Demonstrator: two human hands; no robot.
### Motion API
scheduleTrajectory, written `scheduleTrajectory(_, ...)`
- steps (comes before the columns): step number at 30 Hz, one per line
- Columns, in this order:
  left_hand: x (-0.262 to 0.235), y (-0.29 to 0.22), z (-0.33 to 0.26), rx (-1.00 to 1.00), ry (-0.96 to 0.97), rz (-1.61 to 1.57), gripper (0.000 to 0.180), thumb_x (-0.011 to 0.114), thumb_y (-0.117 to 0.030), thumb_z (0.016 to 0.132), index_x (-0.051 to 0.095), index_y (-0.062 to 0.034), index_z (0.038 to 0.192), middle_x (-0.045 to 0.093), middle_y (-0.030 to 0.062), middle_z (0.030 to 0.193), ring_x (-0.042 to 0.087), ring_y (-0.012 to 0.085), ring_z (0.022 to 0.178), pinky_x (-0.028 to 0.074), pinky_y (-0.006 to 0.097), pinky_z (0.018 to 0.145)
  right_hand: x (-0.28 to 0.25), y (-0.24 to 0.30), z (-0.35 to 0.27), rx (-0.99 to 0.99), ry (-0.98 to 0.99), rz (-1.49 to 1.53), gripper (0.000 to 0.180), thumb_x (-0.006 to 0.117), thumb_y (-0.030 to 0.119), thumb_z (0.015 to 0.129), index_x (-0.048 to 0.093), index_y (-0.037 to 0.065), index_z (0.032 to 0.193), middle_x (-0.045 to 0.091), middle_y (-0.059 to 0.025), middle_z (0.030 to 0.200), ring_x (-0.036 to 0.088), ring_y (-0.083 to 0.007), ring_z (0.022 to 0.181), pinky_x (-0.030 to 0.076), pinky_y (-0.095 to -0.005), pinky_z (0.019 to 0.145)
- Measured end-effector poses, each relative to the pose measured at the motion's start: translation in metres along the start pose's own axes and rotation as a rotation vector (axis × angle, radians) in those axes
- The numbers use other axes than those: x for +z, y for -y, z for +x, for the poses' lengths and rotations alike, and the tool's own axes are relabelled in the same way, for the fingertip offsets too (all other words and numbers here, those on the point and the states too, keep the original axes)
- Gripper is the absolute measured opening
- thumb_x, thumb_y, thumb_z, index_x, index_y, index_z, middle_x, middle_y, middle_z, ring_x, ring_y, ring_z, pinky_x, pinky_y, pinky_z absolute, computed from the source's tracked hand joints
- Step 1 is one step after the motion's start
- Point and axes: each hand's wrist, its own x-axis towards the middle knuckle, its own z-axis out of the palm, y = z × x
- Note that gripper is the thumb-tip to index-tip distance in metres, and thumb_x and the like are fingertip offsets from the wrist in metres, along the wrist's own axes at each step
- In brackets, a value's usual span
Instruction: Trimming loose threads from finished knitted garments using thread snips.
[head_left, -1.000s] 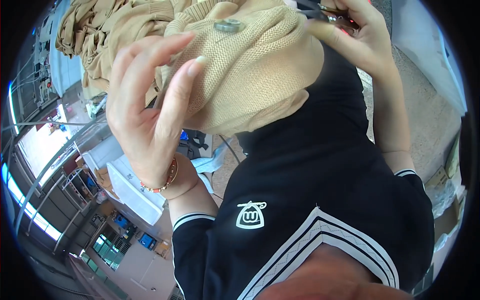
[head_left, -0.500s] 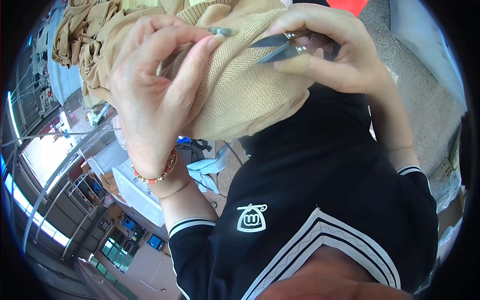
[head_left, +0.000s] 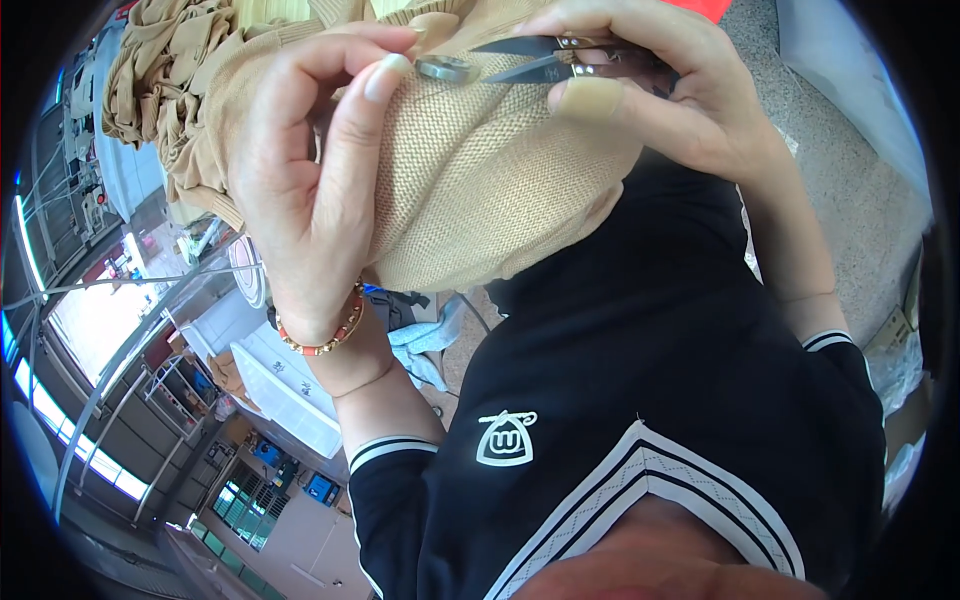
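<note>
A beige knitted garment [head_left: 490, 180] is held up close in front of me. My left hand [head_left: 310, 180] grips its fabric, with fingertips pinching beside a small round metal button [head_left: 445, 68] on it. My right hand [head_left: 660, 90] holds small thread snips [head_left: 540, 58], whose dark blades are apart and point left at the button. More beige fabric [head_left: 170, 90] is bunched at the upper left. A beaded bracelet [head_left: 325, 335] is on my left wrist.
My black top with white stripes [head_left: 640, 420] fills the lower right. A speckled floor [head_left: 860, 190] lies at the right. White tables [head_left: 280, 380], racks and windows of a workshop show at the left.
My right hand has brought the snips leftward to the button. My left hand's fingers have closed in on the fabric around the button.
</note>
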Motion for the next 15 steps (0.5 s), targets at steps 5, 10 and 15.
scheduleTrajectory(5, -0.005, -0.016, 0.0, 0.064, 0.109, 0.365, 0.01, 0.07, -0.004, 0.088, 0.071, 0.0019, 0.095, 0.071, 0.0118, 0.105, 0.065, 0.0183, 0.101, 0.047, 0.03, 0.092, 0.0, -0.009, 0.001, -0.005, -0.012, 0.027, 0.036, 0.077, 0.011, 0.085, 0.066, 0.0, 0.118, 0.063, 0.0002, 0.089, 0.045, -0.0042, 0.066, 0.035, -0.0195, 0.055)
scheduleTrajectory(10, -0.015, -0.014, 0.007, -0.033, 0.167, 0.354, 0.012, 0.07, -0.003, 0.087, 0.071, 0.0031, 0.098, 0.072, 0.0107, 0.103, 0.066, 0.0189, 0.099, 0.048, 0.029, 0.09, 0.004, -0.006, 0.0, -0.058, -0.05, 0.02, 0.036, 0.078, 0.011, 0.085, 0.066, -0.001, 0.117, 0.061, 0.0007, 0.085, 0.044, -0.0045, 0.066, 0.034, -0.0198, 0.055)
scheduleTrajectory(15, -0.016, -0.011, 0.014, -0.029, 0.285, 0.433, 0.01, 0.069, -0.003, 0.089, 0.07, 0.0024, 0.097, 0.071, 0.0079, 0.105, 0.065, 0.0164, 0.098, 0.049, 0.027, 0.088, 0.002, -0.007, -0.002, -0.047, -0.065, -0.006, 0.037, 0.078, 0.011, 0.084, 0.068, 0.001, 0.118, 0.062, -0.0013, 0.087, 0.047, -0.0056, 0.068, 0.035, -0.0205, 0.056)
